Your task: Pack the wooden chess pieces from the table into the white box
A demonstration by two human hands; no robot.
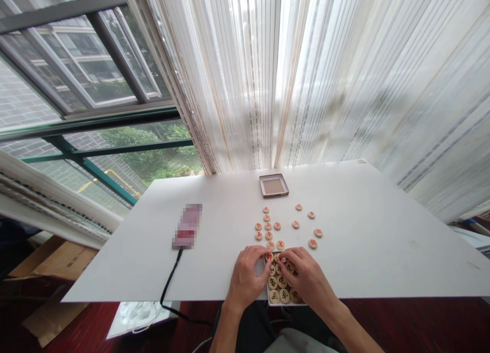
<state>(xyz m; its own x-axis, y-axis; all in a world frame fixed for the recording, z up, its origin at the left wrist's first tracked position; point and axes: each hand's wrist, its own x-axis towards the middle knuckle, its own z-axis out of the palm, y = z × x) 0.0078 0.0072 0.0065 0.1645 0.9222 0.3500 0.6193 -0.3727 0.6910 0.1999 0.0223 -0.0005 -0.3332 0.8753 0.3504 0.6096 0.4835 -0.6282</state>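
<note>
At the box (287,305), my left hand (248,275) and right hand (304,271) each pinch a far-row disc (269,257), apparently to seat it flat.

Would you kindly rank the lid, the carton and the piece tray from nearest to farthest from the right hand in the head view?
1. Piece tray: partly under the right hand.
2. Lid: toward the table's window side.
3. Carton: far left, off the table.
</note>
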